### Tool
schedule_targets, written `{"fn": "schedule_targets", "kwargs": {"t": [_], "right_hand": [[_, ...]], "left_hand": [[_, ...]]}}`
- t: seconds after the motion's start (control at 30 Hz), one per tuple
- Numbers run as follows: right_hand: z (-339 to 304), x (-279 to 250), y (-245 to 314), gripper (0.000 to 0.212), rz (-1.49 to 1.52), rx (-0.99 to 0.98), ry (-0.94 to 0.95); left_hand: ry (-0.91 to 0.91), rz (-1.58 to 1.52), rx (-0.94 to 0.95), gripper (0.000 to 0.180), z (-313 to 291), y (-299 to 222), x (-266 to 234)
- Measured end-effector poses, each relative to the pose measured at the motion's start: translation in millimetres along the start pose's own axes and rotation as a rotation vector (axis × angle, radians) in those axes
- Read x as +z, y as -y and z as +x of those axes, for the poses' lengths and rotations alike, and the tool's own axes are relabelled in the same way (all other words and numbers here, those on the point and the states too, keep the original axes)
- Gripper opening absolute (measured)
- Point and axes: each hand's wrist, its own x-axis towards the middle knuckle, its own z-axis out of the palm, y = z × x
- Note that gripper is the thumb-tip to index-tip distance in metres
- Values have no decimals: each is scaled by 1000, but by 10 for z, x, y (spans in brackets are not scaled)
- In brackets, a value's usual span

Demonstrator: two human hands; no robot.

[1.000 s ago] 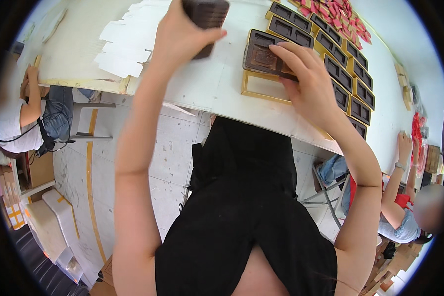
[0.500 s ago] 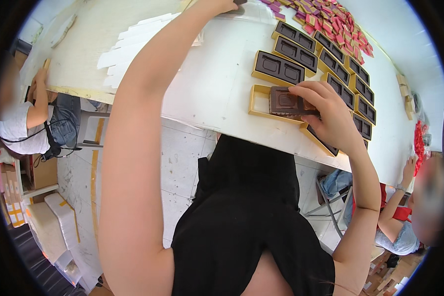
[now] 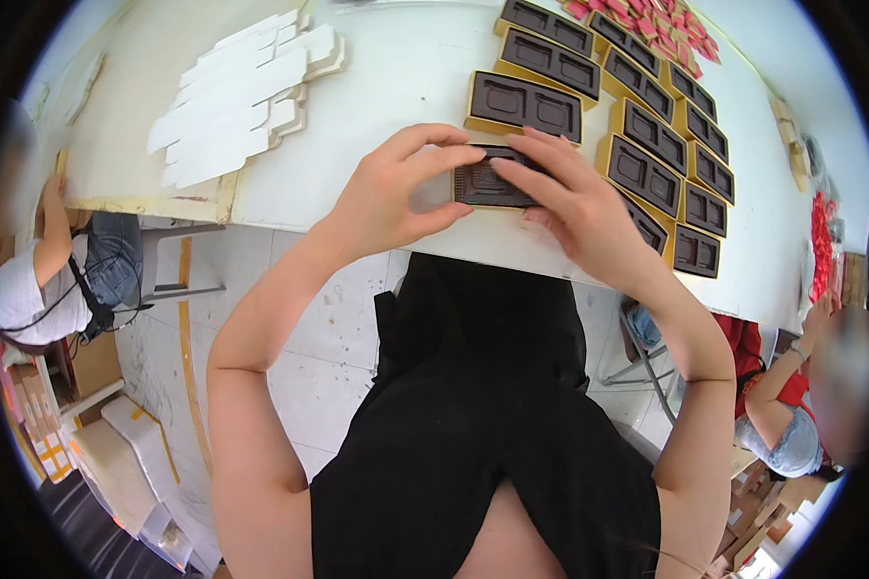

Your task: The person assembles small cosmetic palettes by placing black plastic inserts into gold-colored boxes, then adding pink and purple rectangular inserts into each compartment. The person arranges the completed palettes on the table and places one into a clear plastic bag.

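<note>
Near the table's front edge, a dark brown plastic tray (image 3: 481,179) sits in a shallow box whose gold front edge (image 3: 497,206) shows below it. My left hand (image 3: 396,188) grips the left end, its fingertips at the far side and its thumb at the near side. From the right, my right hand (image 3: 579,198) lies over the other end, fingers on top of the tray and thumb at the near side; this hand hides the tray's right half. Just beyond stands a gold box with a two-hollow dark tray (image 3: 529,106).
Several more gold boxes with dark trays (image 3: 644,172) stand in rows to the right. A pile of small pink and gold pieces (image 3: 661,29) lies at the back right. Flat white card blanks (image 3: 237,101) are stacked at left. People sit at both sides.
My left hand has come back from the far side of the table to the box's left end. The tray now sits lower in the box, and my right hand has shifted slightly left.
</note>
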Motion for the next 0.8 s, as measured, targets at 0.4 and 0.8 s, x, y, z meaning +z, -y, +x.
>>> {"fn": "schedule_targets", "kwargs": {"t": [0.4,0.8], "right_hand": [[-227,-77,-94,41,-179,-30,-114],[-218,-191,-49,43,-256,-44,3]], "left_hand": [[-3,50,-6,45,55,17,-55],[12,114,-44,28,87,-29,41]]}}
